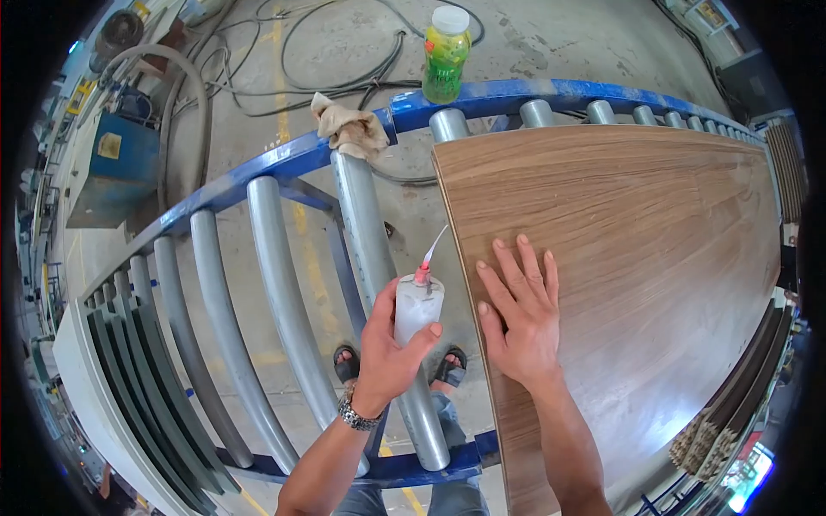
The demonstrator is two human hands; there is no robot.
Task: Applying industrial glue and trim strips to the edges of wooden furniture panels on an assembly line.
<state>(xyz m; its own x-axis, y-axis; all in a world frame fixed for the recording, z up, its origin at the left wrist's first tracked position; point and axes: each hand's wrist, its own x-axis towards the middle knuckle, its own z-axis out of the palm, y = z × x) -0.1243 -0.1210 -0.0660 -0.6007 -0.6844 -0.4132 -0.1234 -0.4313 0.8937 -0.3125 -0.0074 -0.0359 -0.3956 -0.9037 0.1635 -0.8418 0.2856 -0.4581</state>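
My left hand (392, 350) is wrapped round a white squeeze bottle (419, 310) with a red cap and a thin pale nozzle pointing up and to the right. The bottle is over the rollers, just left of a wood-grain panel (619, 258). On that panel's top, near its left edge, my right hand (527, 318) lies flat with the fingers spread. The panel rests on a roller conveyor, its left edge running along beside both hands.
Steel rollers (280, 301) with gaps between them fill the blue frame (284, 159). A crumpled rag (351, 127) and a green drink bottle (446, 56) sit on its far rail. Grey-green panels (155, 396) stand at left. Cables (344, 82) lie on the floor behind.
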